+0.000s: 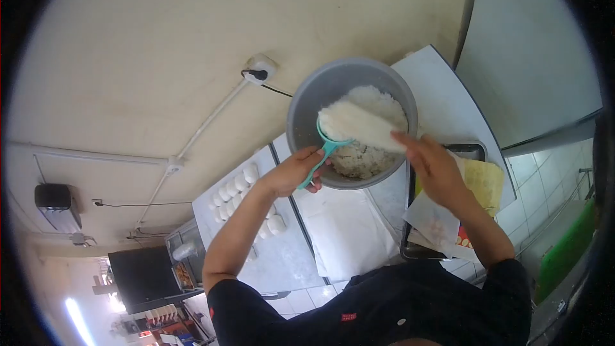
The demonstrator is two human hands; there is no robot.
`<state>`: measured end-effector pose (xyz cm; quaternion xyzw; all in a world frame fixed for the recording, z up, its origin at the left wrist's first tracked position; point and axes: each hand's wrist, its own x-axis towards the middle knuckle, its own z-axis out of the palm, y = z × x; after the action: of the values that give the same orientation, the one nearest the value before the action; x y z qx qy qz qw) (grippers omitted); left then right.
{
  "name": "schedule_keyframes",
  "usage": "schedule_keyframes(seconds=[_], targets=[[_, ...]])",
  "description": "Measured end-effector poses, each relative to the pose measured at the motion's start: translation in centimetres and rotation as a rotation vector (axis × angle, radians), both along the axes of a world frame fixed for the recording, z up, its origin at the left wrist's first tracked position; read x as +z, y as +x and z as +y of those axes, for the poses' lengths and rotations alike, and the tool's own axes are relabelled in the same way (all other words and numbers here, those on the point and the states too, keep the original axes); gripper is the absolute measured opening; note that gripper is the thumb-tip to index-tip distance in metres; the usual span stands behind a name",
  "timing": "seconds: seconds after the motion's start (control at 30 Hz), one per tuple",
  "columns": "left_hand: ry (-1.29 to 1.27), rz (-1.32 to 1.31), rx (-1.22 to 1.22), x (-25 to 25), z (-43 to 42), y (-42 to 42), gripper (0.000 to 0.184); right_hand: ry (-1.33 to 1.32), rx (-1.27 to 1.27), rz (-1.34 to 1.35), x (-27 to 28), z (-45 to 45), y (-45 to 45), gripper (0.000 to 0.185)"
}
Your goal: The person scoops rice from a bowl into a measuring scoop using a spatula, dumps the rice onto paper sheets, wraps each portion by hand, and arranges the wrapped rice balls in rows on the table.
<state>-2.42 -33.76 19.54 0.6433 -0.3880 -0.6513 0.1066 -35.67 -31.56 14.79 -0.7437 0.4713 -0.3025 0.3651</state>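
A deep grey tub [309, 99] holds cooked white rice [370, 97], heaped toward its far right side. My left hand [298, 172] is closed round the handle of a teal scoop [328, 145], whose bowl is over the tub with rice in it. In my right hand [437, 170] is the end of a broad white rice paddle [366, 127]. Its blade lies across the tub, with the tip at the scoop's bowl. Rice and blade are both white, so where one ends is hard to tell.
Several white rice portions [234, 197] stand in rows on the table at left. White paper sheets [346, 230] lie before the tub. A dark tray [406, 242] with papers and a yellow sheet [483, 184] is at right. A plugged-in socket [260, 69] is on the wall.
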Motion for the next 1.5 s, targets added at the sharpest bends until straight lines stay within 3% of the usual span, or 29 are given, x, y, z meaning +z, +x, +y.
schedule_keyframes(seconds=[0.13, 0.23, 0.4, 0.63, 0.77, 0.87, 0.9, 1.03, 1.13, 1.23, 1.5], targets=[[-0.061, -0.017, 0.033, 0.6, 1.7, -1.0, 0.033, -0.012, 0.095, 0.2, 0.3, 2.3, 1.9, 0.045], [-0.146, -0.087, 0.005, 0.4, 2.3, -2.0, 0.031, -0.218, 0.091, 0.15, -2.7, 1.9, 3.9, 0.048], [-0.278, -0.192, -0.041, -0.9, 2.6, -2.0, 0.034, -0.123, 0.148, 0.235, -1.2, -0.5, 5.5, 0.048], [-0.207, -0.122, -0.015, -4.2, 2.4, 0.3, 0.035, 0.006, 0.193, 0.272, -2.9, -4.6, 8.7, 0.043], [-0.173, -0.156, 0.042, -5.3, 3.3, 1.0, 0.037, -0.081, 0.189, 0.304, -6.0, -7.4, 9.6, 0.04], [-0.213, -0.202, 0.061, -2.1, 4.8, -0.7, 0.041, -0.055, 0.16, 0.326, -9.3, -9.8, 8.5, 0.038], [-0.152, -0.09, 0.073, -1.5, 4.8, -0.3, 0.042, -0.031, 0.125, 0.289, -7.4, -9.7, 7.5, 0.037], [-0.194, -0.08, 0.083, -1.6, 4.2, 0.6, 0.041, 0.126, 0.091, 0.166, 3.2, -6.0, 5.6, 0.036], [-0.239, -0.047, 0.136, -1.9, 3.6, 0.0, 0.04, -0.149, 0.132, -0.048, 0.4, -4.1, 6.3, 0.04], [-0.327, -0.01, 0.14, -2.5, 3.5, -0.8, 0.039, 0.72, 0.118, -0.44, 3.1, -3.1, 5.9, 0.046], [-0.249, 0.242, 0.353, -1.9, 3.1, -0.7, 0.036, 1.092, 0.265, -0.565, 0.0, -3.3, 4.9, 0.045]])
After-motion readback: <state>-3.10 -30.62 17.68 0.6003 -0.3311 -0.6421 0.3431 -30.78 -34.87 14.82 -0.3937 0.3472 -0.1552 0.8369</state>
